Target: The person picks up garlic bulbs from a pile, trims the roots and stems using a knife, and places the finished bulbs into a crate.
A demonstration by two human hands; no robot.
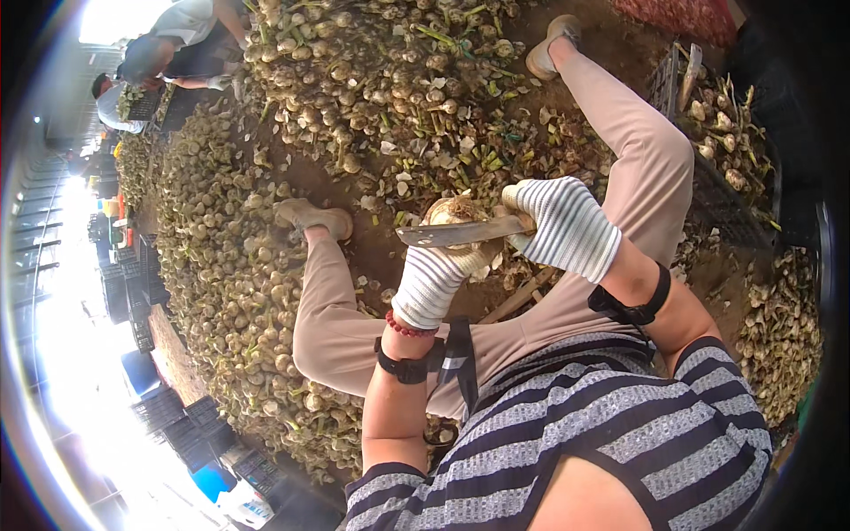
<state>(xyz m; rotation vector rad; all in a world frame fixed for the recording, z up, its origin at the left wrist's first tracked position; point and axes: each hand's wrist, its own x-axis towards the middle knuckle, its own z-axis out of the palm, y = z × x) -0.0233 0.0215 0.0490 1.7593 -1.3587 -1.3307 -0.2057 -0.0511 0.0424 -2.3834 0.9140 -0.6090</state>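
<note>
My left hand (437, 276), in a white striped glove, is closed around a garlic bulb (454, 209) held up between my knees. In my right hand (567, 223), gloved the same way, is the wooden handle of a knife (460, 233). Its worn, stained blade points left and lies across the near side of the bulb, partly hiding it. From this view I cannot tell whether the edge is cutting in. Below on the ground are loose garlic skins and cut green stalks (434, 173).
Heaped garlic bulbs (230, 265) cover the ground left and ahead. A black crate (735, 212) with stemmed garlic stands by my right leg. More garlic (779, 336) lies at far right, a red mesh sack (686, 18) at the top. Two people (168, 53) bend over the heap at upper left.
</note>
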